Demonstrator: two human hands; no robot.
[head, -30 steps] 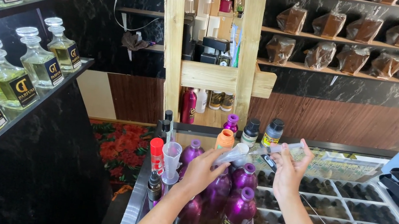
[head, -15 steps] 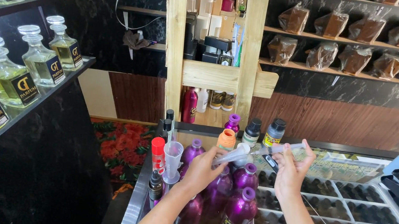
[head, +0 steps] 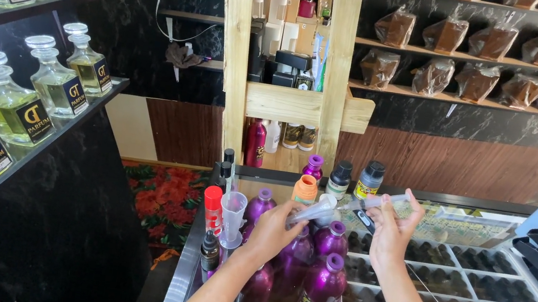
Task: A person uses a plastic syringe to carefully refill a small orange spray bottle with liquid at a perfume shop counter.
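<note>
syringe between both hands

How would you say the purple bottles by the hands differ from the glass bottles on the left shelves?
The purple bottles are opaque, metallic and slim with small purple caps; the glass bottles are clear, squat, hold yellowish liquid and have round glass stoppers. The purple ones crowd the counter; the glass ones line shelves. All stand upright.

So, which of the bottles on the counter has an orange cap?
The small bottle with the orange cap, standing just behind the left hand. The bottles around it have purple caps or dark caps; only this one is orange.
</note>
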